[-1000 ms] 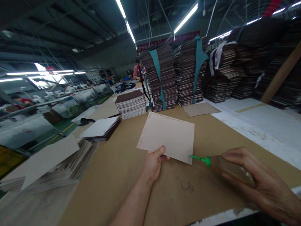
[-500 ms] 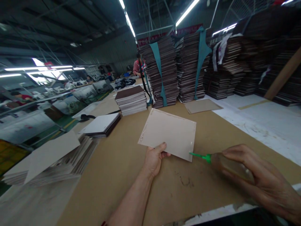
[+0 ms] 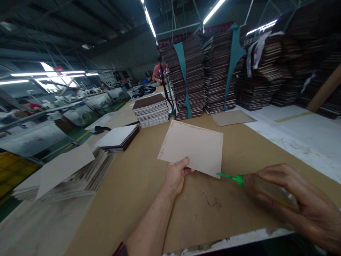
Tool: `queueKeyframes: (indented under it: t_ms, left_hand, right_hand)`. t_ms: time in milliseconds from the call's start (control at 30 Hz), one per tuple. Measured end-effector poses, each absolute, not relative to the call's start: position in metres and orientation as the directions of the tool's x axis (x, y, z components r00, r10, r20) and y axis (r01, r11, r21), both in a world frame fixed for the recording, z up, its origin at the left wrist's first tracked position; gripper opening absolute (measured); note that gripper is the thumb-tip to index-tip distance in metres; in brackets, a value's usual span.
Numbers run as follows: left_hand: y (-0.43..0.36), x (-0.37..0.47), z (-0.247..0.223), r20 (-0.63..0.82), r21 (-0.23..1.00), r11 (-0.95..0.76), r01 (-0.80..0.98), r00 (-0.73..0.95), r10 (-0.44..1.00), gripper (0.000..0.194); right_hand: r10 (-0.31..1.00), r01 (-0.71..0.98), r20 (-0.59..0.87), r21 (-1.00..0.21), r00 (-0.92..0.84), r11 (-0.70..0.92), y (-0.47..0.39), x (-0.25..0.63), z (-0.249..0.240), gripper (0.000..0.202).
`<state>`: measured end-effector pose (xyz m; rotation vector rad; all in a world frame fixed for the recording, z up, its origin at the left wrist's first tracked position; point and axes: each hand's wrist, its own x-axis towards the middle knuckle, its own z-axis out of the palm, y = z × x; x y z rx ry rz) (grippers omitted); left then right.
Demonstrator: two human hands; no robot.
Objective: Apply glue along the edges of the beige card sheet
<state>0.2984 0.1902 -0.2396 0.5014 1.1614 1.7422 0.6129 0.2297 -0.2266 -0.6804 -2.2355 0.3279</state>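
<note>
Since the earlier frames, little has shifted: the beige card sheet [image 3: 194,147] sits slightly higher in view and the green nozzle has stayed at its near right corner, with both hands keeping their grip.

At the left hand [image 3: 176,175], the thumb lies on top of the sheet's near edge and the other fingers are tucked beneath it, pinching the sheet and holding it tilted up off the table. The right hand [image 3: 301,202] has its fingers curled closed around a glue bottle [image 3: 266,192] lying almost level, pointing left. Its green nozzle [image 3: 229,176] has its tip at the sheet's near right corner; whether it actually touches cannot be told.

Beneath both hands runs a brown paper-covered table [image 3: 138,185], smudged with dark marks just below the sheet. To the left, a fanned pile of pale sheets [image 3: 71,170] lies on the table, with a low stack of white-topped boards [image 3: 118,137] behind it and a brown-topped stack [image 3: 150,111] farther back. A loose flat board [image 3: 233,117] rests to the right. Tall stacks of dark boards [image 3: 202,74] bound with teal straps stand at the table's far end. A person in a red top [image 3: 157,72] works well beyond them.
</note>
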Motion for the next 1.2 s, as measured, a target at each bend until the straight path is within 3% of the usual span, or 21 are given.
queueKeyframes:
  t_ms: [167, 333, 533, 667, 833, 967, 1200]
  left_hand:
    - [0.19, 0.299, -0.238, -0.162, 0.872, -0.089, -0.481, -0.457, 0.874, 0.05]
    - [0.19, 0.299, -0.235, -0.157, 0.874, -0.083, -0.479, -0.439, 0.885, 0.047]
    - [0.189, 0.299, -0.235, -0.17, 0.874, -0.068, -0.482, -0.433, 0.885, 0.049]
    - [0.189, 0.299, -0.235, -0.162, 0.873, -0.077, -0.482, -0.435, 0.886, 0.052]
    - [0.189, 0.299, -0.235, -0.16, 0.88, -0.071, -0.47, -0.434, 0.886, 0.052]
    - [0.189, 0.299, -0.236, -0.161, 0.879, -0.074, -0.472, -0.439, 0.884, 0.05]
    - [0.19, 0.298, -0.236, -0.185, 0.871, -0.073, -0.486, -0.461, 0.868, 0.047]
  right_hand:
    - [0.585, 0.402, 0.667, -0.431, -0.461, 0.808, 0.244, 0.61, -0.219, 0.027]
    - [0.557, 0.384, 0.616, -0.405, -0.556, 0.83, 0.242, 0.613, -0.222, 0.025]
    - [0.481, 0.443, 0.729, -0.268, -0.487, 0.856, 0.244, 0.613, -0.223, 0.028]
    - [0.492, 0.404, 0.68, -0.301, -0.544, 0.864, 0.246, 0.61, -0.221, 0.027]
    - [0.509, 0.437, 0.733, -0.317, -0.45, 0.842, 0.246, 0.61, -0.219, 0.028]
    - [0.532, 0.364, 0.634, -0.388, -0.561, 0.847, 0.239, 0.611, -0.222, 0.026]
    - [0.523, 0.356, 0.614, -0.384, -0.59, 0.852, 0.23, 0.615, -0.235, 0.028]
